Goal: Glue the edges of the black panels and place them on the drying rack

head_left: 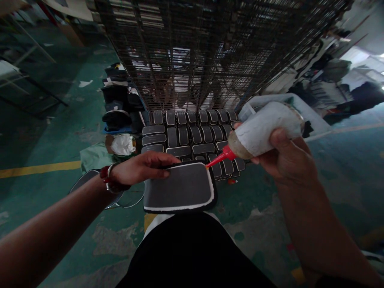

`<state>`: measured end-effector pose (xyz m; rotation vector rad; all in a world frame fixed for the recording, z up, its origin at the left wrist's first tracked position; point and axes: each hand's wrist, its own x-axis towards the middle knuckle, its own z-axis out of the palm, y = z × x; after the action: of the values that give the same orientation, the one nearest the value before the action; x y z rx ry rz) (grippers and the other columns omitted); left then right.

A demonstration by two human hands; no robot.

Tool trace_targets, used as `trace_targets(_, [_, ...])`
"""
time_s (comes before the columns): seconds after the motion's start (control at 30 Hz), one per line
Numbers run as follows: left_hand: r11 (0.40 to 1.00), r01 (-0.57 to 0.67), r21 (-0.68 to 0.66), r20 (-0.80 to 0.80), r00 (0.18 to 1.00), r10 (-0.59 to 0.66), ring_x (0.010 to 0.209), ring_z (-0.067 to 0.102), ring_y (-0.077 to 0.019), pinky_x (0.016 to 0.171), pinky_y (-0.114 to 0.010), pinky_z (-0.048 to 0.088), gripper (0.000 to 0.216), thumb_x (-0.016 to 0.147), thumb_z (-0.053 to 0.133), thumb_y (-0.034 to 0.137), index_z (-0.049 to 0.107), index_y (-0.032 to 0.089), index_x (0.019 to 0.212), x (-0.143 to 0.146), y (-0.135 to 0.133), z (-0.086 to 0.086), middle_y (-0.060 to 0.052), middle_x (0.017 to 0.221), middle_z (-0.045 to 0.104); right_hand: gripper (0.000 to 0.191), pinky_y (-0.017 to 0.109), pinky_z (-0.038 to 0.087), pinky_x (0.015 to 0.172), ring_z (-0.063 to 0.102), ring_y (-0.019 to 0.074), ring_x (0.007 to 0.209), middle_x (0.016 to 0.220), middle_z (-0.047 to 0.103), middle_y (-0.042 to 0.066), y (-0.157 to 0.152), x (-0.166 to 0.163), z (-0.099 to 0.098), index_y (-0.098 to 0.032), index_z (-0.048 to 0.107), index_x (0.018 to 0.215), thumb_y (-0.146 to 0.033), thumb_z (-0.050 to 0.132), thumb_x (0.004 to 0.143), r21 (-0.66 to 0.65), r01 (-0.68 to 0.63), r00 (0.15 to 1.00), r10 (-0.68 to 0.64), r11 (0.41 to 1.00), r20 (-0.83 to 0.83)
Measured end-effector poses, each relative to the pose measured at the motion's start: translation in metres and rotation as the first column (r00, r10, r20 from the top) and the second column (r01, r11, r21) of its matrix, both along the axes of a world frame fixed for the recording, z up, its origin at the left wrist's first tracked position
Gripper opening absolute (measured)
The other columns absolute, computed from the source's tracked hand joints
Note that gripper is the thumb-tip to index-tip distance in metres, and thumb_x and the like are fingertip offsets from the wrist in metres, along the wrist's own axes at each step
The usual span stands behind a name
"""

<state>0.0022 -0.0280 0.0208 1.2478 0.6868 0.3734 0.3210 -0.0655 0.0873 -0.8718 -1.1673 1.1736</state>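
Note:
My left hand grips the left edge of a dark rectangular panel that lies flat above my lap. A white bead of glue runs along its bottom and right edges. My right hand is wrapped round a white squeeze bottle. The bottle's red nozzle touches the panel's top right corner.
A tray of several similar dark panels lies on the floor ahead, below a tall wire drying rack. A pale plastic bin stands to the right. A round metal stool and stacked dark goods are to the left. The floor is worn green.

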Motion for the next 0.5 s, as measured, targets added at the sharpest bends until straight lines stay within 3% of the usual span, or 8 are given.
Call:
trace_targets(0.2, [0.999,-0.009,-0.035,-0.003,1.000,0.008,0.090,0.072,-0.0206,0.079,-0.028,0.057,0.032,0.079,0.073,0.018,0.078,0.023,0.110,-0.003,0.000,0.001,-0.007,0.104,0.078,0.050,0.020,0.046,0.034,0.070,0.0255,0.078,0.101,0.074,0.010,-0.005,0.001,-0.002,-0.027,0.058,0.121,-0.042,0.081,0.079,0.018,-0.011,1.000,0.011,1.000,-0.009])
trace_targets(0.5, [0.996,-0.072,-0.053,0.028,0.997,0.074,0.087,0.074,-0.0220,0.077,-0.028,0.058,0.031,0.075,0.075,0.016,0.080,0.023,0.105,-0.004,0.001,0.001,-0.009,0.103,0.079,0.057,0.023,0.046,0.033,0.070,0.0260,0.072,0.102,0.074,0.010,-0.015,0.004,-0.007,-0.028,0.057,0.125,-0.046,0.082,0.077,0.008,0.033,0.999,-0.033,0.999,0.000])
